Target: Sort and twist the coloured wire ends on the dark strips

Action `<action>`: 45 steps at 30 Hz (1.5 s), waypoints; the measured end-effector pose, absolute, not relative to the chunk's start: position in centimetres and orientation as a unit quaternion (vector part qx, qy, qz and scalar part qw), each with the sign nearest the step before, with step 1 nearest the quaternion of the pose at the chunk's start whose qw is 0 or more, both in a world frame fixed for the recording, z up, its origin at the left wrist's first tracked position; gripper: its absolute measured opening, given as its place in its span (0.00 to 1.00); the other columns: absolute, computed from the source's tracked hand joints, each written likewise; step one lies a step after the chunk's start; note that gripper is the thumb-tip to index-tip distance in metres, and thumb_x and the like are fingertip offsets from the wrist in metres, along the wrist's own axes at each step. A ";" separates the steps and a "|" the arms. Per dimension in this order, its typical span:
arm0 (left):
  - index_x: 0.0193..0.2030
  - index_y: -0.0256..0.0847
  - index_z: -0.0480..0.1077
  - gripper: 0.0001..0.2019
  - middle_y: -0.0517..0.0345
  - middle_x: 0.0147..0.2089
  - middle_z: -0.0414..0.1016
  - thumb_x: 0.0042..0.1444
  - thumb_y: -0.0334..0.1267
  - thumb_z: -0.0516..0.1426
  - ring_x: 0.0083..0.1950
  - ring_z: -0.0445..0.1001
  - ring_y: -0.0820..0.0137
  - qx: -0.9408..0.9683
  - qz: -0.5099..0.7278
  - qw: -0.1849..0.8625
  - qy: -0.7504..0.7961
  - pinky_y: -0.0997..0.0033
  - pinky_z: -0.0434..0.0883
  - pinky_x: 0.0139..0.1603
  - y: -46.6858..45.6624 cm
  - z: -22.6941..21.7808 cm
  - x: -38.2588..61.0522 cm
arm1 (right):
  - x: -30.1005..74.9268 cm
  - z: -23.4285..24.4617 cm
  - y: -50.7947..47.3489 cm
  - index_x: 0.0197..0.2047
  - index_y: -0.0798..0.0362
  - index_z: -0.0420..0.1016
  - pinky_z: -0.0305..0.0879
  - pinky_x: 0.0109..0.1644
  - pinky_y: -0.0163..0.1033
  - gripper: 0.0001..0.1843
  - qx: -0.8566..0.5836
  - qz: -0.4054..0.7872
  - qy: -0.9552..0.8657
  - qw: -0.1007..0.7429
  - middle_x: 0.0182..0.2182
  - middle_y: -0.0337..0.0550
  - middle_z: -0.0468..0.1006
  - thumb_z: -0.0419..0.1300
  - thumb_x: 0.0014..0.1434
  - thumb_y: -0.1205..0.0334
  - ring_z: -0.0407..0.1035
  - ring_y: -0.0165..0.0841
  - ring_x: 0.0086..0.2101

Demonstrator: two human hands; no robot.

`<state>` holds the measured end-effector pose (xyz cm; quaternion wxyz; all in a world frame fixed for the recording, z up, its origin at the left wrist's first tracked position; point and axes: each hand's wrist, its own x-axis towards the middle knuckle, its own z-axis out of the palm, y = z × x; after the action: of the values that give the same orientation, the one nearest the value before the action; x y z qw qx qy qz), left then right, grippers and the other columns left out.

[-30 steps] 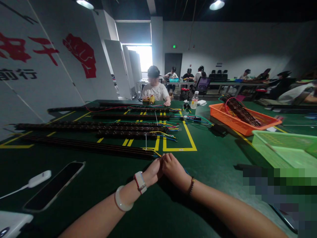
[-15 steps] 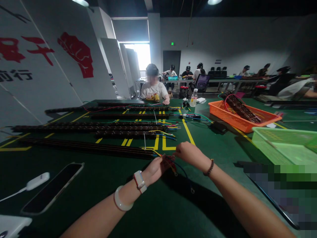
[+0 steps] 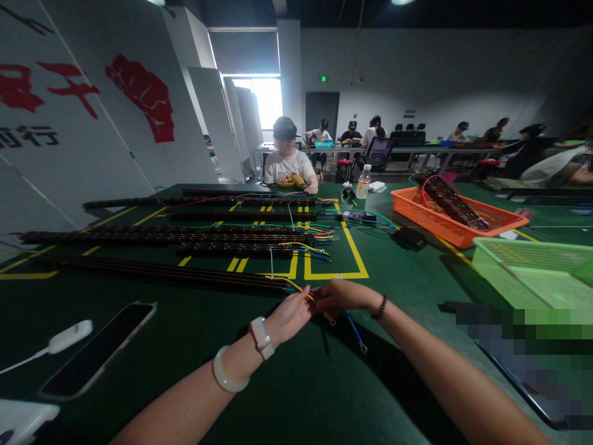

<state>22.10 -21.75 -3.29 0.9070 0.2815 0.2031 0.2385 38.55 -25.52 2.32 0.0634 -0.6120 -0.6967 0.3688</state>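
The nearest long dark wire harness (image 3: 185, 275) lies across the table, its loose coloured wire ends coming out at the right. My left hand (image 3: 294, 316), with a watch at the wrist, is closed around those wires. Over the same wires my right hand (image 3: 347, 294) bends down, thumb and fingers together on them beside the left fingertips. A blue wire (image 3: 354, 330) with a ring terminal sticks out below my right hand toward me. A yellow wire (image 3: 283, 282) runs from the harness into my hands. My fingers partly hide the other wire ends.
More dark harnesses (image 3: 241, 248) lie in rows beyond my hands. An orange basket (image 3: 447, 232) holding a dark bundle and a green basket (image 3: 498, 272) stand at the right. A phone (image 3: 99, 352) lies at the left. A co-worker (image 3: 290, 164) sits across the table.
My right hand has come down and slightly toward me, from a raised fist to fingers on the wires. The blue wire now shows more clearly. My left hand has barely moved.
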 end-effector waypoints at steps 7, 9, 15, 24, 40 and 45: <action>0.42 0.30 0.71 0.10 0.45 0.44 0.76 0.59 0.34 0.53 0.47 0.74 0.65 0.282 0.223 0.910 0.209 0.64 0.65 0.55 -21.8 -3.4 22.0 | 37.3 2.6 -26.4 0.33 0.58 0.77 0.51 0.24 0.30 0.12 -0.631 0.210 -0.746 0.018 0.24 0.44 0.75 0.54 0.58 0.63 0.62 0.26 0.21; 0.41 0.30 0.72 0.09 0.45 0.43 0.76 0.59 0.32 0.53 0.46 0.75 0.66 0.287 0.230 0.904 0.219 0.63 0.65 0.54 -21.9 -3.5 22.1 | 36.7 2.5 -26.7 0.35 0.59 0.77 0.54 0.26 0.31 0.12 -0.648 0.150 -0.747 -0.004 0.28 0.49 0.77 0.54 0.58 0.64 0.67 0.29 0.24; 0.37 0.31 0.73 0.07 0.48 0.38 0.77 0.57 0.30 0.54 0.41 0.75 0.67 0.297 0.245 0.889 0.250 0.64 0.67 0.52 -22.0 -3.5 22.2 | 35.4 3.7 -27.9 0.38 0.57 0.77 0.64 0.33 0.35 0.11 -0.671 0.033 -0.739 -0.039 0.33 0.53 0.78 0.55 0.60 0.62 0.73 0.39 0.33; 0.33 0.32 0.73 0.09 0.54 0.29 0.76 0.57 0.36 0.56 0.31 0.73 0.73 0.331 0.213 0.893 0.217 0.73 0.68 0.40 -21.9 -3.4 21.9 | 33.3 5.5 -30.4 0.37 0.57 0.77 0.67 0.36 0.35 0.08 -0.645 -0.010 -0.764 -0.023 0.33 0.52 0.78 0.59 0.58 0.63 0.74 0.37 0.34; 0.34 0.33 0.71 0.09 0.52 0.31 0.76 0.60 0.30 0.51 0.31 0.74 0.73 0.298 0.216 0.888 0.276 0.76 0.68 0.36 -22.3 -2.5 22.1 | 31.4 2.2 -29.6 0.42 0.61 0.75 0.68 0.33 0.39 0.13 -0.683 -0.051 -0.726 -0.061 0.34 0.57 0.78 0.52 0.58 0.75 0.73 0.39 0.34; 0.33 0.33 0.71 0.09 0.52 0.31 0.76 0.60 0.34 0.52 0.32 0.74 0.72 0.281 0.209 0.904 0.247 0.75 0.68 0.37 -21.9 -3.3 22.1 | 32.2 3.0 -29.5 0.39 0.59 0.76 0.67 0.33 0.38 0.12 -0.677 -0.008 -0.735 -0.019 0.33 0.53 0.79 0.51 0.59 0.69 0.74 0.39 0.33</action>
<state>22.06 -21.91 -3.29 0.9035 0.2807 0.2470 0.2093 32.20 -29.48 3.00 -0.0193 -0.6775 -0.7353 -0.0084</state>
